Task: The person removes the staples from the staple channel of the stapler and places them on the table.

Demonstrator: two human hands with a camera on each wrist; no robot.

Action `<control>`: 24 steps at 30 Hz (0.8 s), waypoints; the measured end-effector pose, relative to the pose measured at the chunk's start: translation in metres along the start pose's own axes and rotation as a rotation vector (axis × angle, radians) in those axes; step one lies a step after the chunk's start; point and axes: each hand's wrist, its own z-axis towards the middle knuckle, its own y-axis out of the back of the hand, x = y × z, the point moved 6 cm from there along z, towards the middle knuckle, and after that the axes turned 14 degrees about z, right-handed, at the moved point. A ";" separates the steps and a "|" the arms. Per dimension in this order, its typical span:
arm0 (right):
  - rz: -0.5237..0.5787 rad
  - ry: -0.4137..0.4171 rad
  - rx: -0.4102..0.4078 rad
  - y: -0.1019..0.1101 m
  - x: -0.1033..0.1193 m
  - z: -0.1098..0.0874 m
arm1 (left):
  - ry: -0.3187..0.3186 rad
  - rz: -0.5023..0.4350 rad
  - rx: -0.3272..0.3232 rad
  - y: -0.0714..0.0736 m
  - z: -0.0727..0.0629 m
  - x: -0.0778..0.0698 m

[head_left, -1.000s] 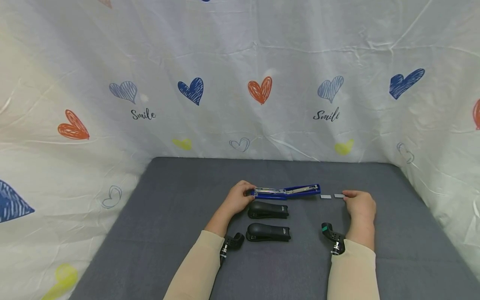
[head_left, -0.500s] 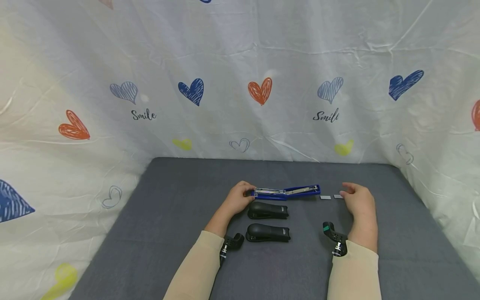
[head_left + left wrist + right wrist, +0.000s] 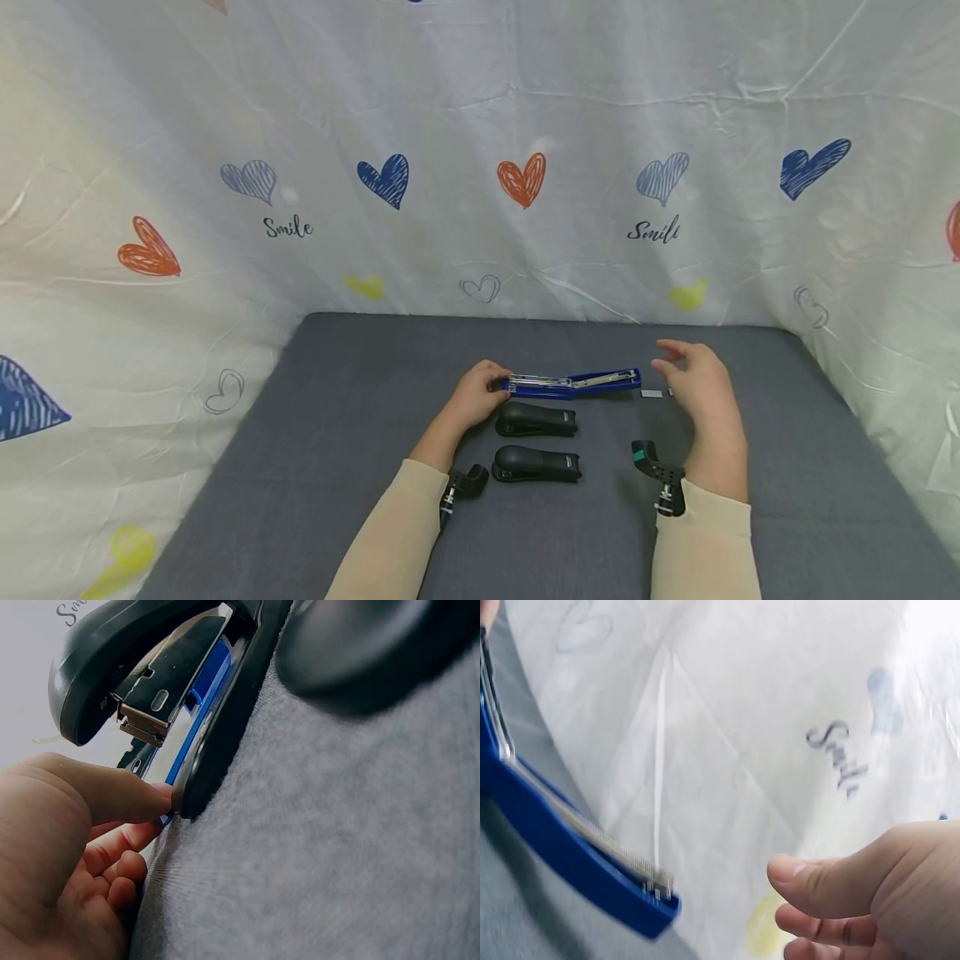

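A blue stapler lies opened out flat, its metal staple channel showing. My left hand pinches its left end between thumb and fingers; in the left wrist view the blue edge shows at the thumb tip behind a black stapler. To the right of the blue stapler, my right hand is raised over the table, thumb and fingers apart with nothing between them. One short pale staple strip lies near the stapler's right end. A second strip is mostly hidden behind the right hand.
Two black staplers, one nearer the blue one and one closer to me, lie parallel on the grey cloth. A white curtain printed with hearts hangs behind the table. Both wrists wear black camera mounts.
My right hand has let go of the second staple strip, then risen and shifted left toward the blue stapler. The left hand and stapler have stayed put.
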 end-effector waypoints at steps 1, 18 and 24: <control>0.004 0.012 0.011 -0.002 0.005 -0.001 | -0.001 0.002 0.000 0.000 0.000 0.000; 0.021 0.207 0.119 -0.046 0.070 -0.012 | -0.006 -0.008 0.000 0.000 0.000 0.001; -0.006 0.275 0.191 -0.073 0.089 -0.016 | -0.017 -0.007 -0.004 0.001 0.000 -0.001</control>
